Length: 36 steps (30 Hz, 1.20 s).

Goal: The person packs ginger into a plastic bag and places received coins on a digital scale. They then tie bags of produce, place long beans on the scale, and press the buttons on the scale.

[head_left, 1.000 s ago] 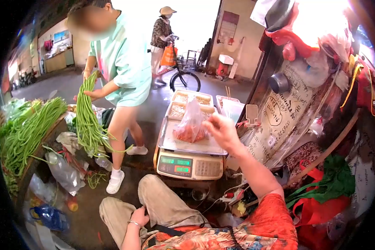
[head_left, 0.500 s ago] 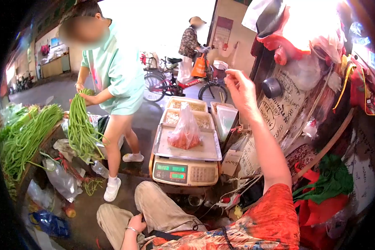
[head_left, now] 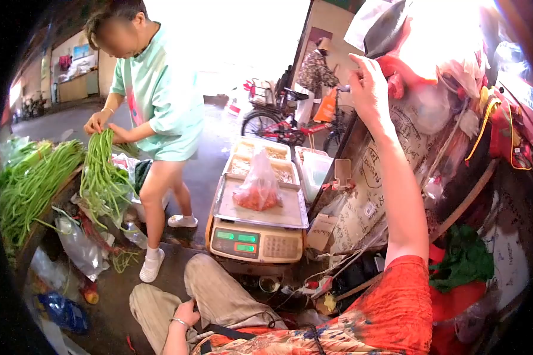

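My right hand is raised beside the hanging plastic bags at the upper right. Its fingers are apart, and nothing shows between them. Low in my lap, my left hand rests against my trousers with its fingers curled; its fingertips are partly hidden. In front of my knees stands a digital scale with lit green displays. A clear plastic bag of orange-red pieces sits upright on the scale's metal tray, apart from both hands.
Behind the scale are food trays and a pale tub. At left a person holds long green beans beside a heap of greens. Another person is by a red bicycle. Cords run beside the scale.
My right hand has moved up and right, closer to the hanging bags. The person with the bicycle has shifted right in view. The long beans are held slightly further left. My left hand stays put.
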Available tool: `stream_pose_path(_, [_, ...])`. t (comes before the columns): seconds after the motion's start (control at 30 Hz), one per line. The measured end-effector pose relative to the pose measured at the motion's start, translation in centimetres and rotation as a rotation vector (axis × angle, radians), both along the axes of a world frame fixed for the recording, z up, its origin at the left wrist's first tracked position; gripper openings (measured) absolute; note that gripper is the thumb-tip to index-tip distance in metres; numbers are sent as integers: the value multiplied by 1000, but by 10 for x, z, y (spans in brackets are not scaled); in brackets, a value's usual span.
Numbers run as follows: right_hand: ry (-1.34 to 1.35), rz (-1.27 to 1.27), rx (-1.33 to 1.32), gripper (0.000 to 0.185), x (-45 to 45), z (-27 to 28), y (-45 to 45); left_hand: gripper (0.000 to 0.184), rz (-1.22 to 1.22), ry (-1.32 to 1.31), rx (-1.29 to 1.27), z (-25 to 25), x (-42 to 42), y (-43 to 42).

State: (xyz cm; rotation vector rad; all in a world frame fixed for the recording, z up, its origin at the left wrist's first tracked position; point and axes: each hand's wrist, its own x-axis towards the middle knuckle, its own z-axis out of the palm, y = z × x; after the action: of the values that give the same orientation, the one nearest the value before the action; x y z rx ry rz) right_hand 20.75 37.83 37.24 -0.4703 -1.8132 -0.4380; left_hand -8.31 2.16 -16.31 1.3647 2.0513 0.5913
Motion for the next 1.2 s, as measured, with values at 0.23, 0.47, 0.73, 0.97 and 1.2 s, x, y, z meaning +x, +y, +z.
stream_pose_path(0.23, [-145,-418,-79,56,-21,19,76,46,41,-6,-30,3,0,-1])
stream_pose_path(0.47, [-151,-392,-59,54,-1,61,174,44,38,-25,46,-11,-2,-4])
stream_pose_path(0.73, [60,-205,-133,53,2,80,154,40,53,-54,47,-14,-2,-1])
stream_pose_path(0.97, [171,2,-102,33,33,101,191,34,16,4,-19,-12,0,-1])
stream_pose_path(1.2, [256,267,-33,27,46,115,182,40,23,-6,-23,-5,2,-3])
